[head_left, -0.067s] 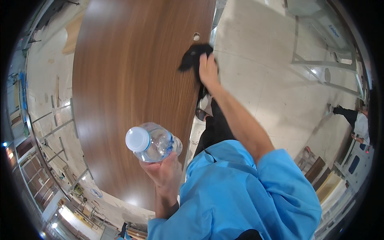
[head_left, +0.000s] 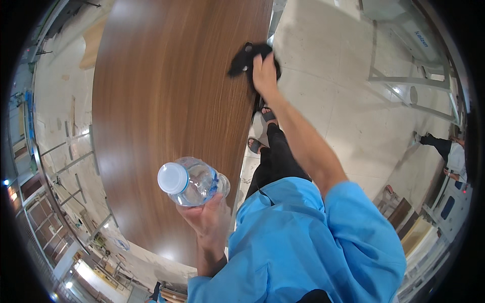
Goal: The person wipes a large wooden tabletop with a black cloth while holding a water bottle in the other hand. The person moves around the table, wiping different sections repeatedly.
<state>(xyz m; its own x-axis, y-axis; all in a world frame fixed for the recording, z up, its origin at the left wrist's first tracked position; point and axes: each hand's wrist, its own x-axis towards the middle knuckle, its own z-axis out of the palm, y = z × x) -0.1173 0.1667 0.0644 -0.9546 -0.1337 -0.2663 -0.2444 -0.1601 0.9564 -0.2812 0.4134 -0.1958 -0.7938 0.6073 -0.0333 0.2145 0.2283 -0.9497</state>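
My left hand (head_left: 208,214) is closed around a clear plastic bottle (head_left: 201,183) with a white cap, held tilted above the near part of a brown wood-grain tabletop (head_left: 166,91). My right hand (head_left: 265,77) grips a black cloth (head_left: 241,64) at the right edge of the tabletop. Part of the cloth lies on the wood and is smeared by motion. It partly covers a small round hole near that edge, and some of the right fingers are hidden.
Pale floor (head_left: 323,96) runs along the right side. A grey metal frame (head_left: 414,81) stands at the upper right, with another person (head_left: 452,154) below it. Metal frames (head_left: 76,156) and several boards lie to the left. My sandaled feet (head_left: 260,141) are beside the tabletop.
My right hand and the black cloth have shifted slightly farther away along the tabletop's right edge. The bottle in my left hand stays almost where it was.
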